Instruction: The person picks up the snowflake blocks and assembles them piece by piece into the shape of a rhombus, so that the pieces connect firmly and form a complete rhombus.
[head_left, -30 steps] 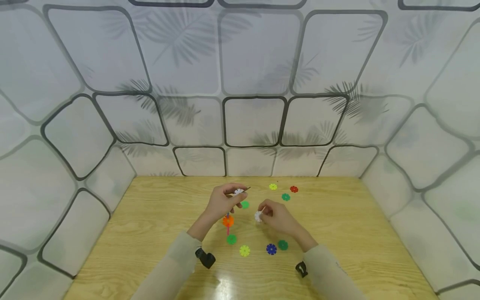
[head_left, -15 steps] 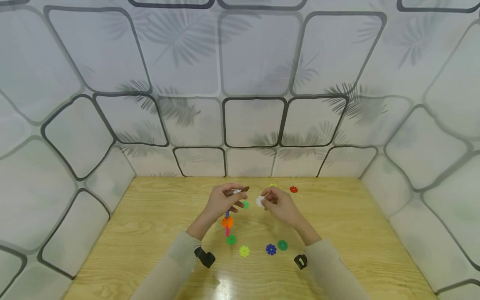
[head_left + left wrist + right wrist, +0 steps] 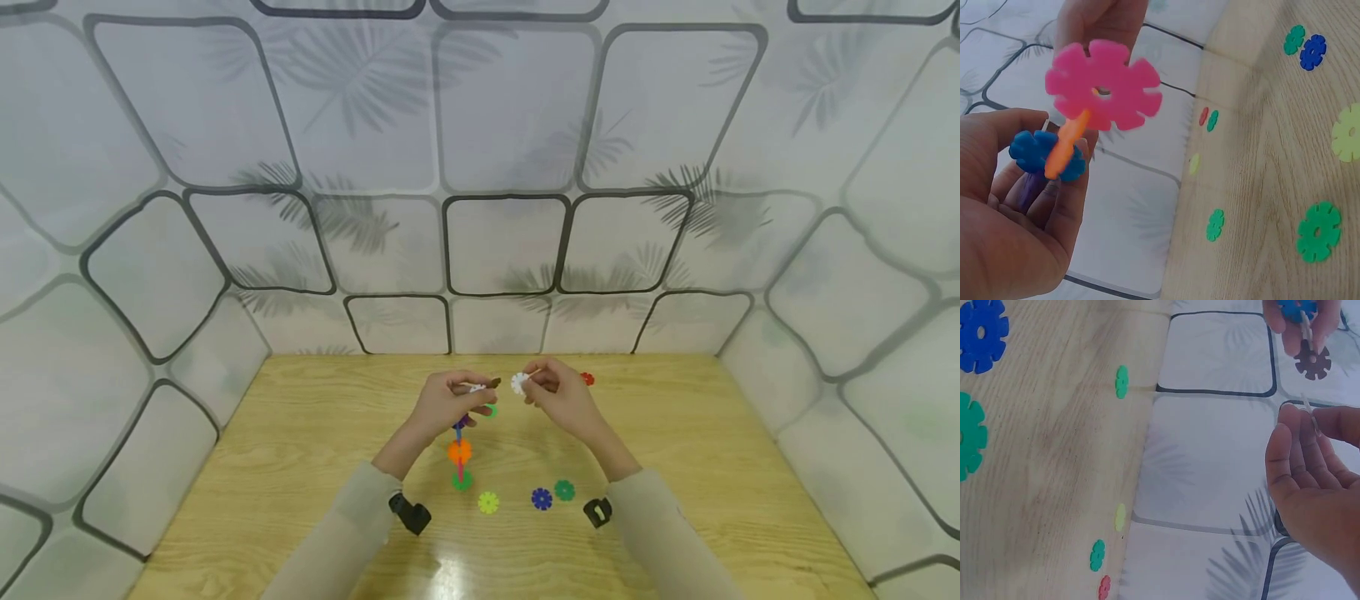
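My left hand (image 3: 446, 404) holds a chain of slotted flower-shaped plastic discs above the table. In the left wrist view the chain shows a pink disc (image 3: 1129, 94) nearest the camera, then an orange disc (image 3: 1065, 150), a blue disc (image 3: 1025, 150) and a purple disc (image 3: 1033, 190) by the fingers. A brown disc (image 3: 1314, 365) sticks out at its far end in the right wrist view, next to a white one (image 3: 477, 388). My right hand (image 3: 564, 404) pinches a loose white disc (image 3: 519, 383) between thumb and fingers, a small gap from the brown disc.
On the wooden table (image 3: 337, 500) lie loose discs: green (image 3: 462, 481), yellow (image 3: 488, 502), dark blue (image 3: 542, 499) and teal (image 3: 565, 490) in front, a red one (image 3: 588, 379) at the back. Patterned fabric walls (image 3: 506, 242) enclose the back and sides.
My right hand has risen away from the table and moved towards the back with its white disc, now level with the chain's brown end. The left hand has barely moved; the chain's brown disc has turned slightly.
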Motion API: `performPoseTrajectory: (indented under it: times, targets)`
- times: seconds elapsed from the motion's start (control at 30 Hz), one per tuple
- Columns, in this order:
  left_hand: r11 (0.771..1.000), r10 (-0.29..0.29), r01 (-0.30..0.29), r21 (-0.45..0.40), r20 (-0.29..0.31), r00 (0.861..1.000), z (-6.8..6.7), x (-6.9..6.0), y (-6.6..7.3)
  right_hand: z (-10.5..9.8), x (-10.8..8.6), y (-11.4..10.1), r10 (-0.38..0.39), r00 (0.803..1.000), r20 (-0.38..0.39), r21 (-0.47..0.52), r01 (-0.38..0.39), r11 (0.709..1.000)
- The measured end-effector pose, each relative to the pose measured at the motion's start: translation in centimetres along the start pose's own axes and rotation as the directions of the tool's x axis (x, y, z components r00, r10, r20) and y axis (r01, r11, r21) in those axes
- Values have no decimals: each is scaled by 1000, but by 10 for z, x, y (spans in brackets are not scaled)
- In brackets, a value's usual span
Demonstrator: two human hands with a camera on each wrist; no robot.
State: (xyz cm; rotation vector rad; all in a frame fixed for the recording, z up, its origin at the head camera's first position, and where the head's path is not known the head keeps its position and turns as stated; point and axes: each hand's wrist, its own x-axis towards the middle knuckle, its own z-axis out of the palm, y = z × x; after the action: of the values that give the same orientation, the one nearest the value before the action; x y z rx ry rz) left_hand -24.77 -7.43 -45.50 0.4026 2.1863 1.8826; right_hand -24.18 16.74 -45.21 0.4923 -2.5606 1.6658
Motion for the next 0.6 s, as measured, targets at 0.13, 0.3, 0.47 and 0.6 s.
performPoseTrajectory:
  times: [0.13, 0.3, 0.47, 0.6]
  targets:
    - [999, -2, 2, 34, -3, 1000, 1, -1, 0, 0, 2, -3, -4, 1000, -3, 18, 4, 1000]
    - [999, -2, 2, 47, -4, 1000, 2, -2, 1, 0, 4, -4, -4, 1000, -2, 43, 4, 999]
    - [998, 9, -9, 61, 0, 1000, 2, -2, 2, 2, 6, -5, -2, 1000, -3, 53, 2, 999]
    - [997, 22, -22, 69, 5, 1000, 2, -2, 1, 3, 7, -7, -11, 1000, 2, 48, 11, 999]
